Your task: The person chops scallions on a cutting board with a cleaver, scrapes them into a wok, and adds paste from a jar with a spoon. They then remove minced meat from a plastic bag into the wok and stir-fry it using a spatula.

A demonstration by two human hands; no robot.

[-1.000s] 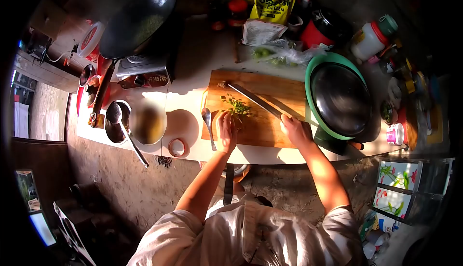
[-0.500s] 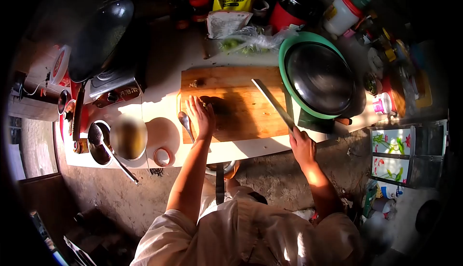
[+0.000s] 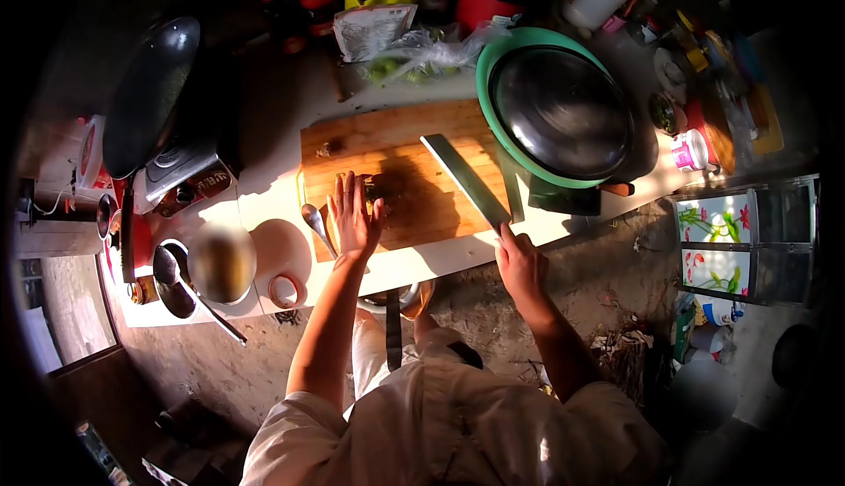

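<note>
Leftward, a ladle (image 3: pixel 209 308) overhangs the counter's (image 3: pixel 409 265) front edge. A spoon (image 3: pixel 312 217) lies along the cutting board's (image 3: pixel 396 125) left edge. Beside it spreads the left hand (image 3: pixel 356 226), its grip released, a dark chopped heap (image 3: pixel 374 188) just beside it. Near the board's front-right corner, the right hand (image 3: pixel 521 264) grasps a slanted knife (image 3: pixel 463 179); past the right edge sits a green basin (image 3: pixel 533 37).

A pale surface (image 3: pixel 414 262) stretches ahead of the right hand (image 3: pixel 521 264). Under the left hand (image 3: pixel 356 222) lies a wooden cutting board (image 3: pixel 414 197). Left of the left hand are a small ring (image 3: pixel 272 296), a blurred round vessel (image 3: pixel 222 264), a dark bowl (image 3: pixel 179 308) and a stove (image 3: pixel 180 172); beyond it, a plastic bag (image 3: pixel 424 56).
</note>
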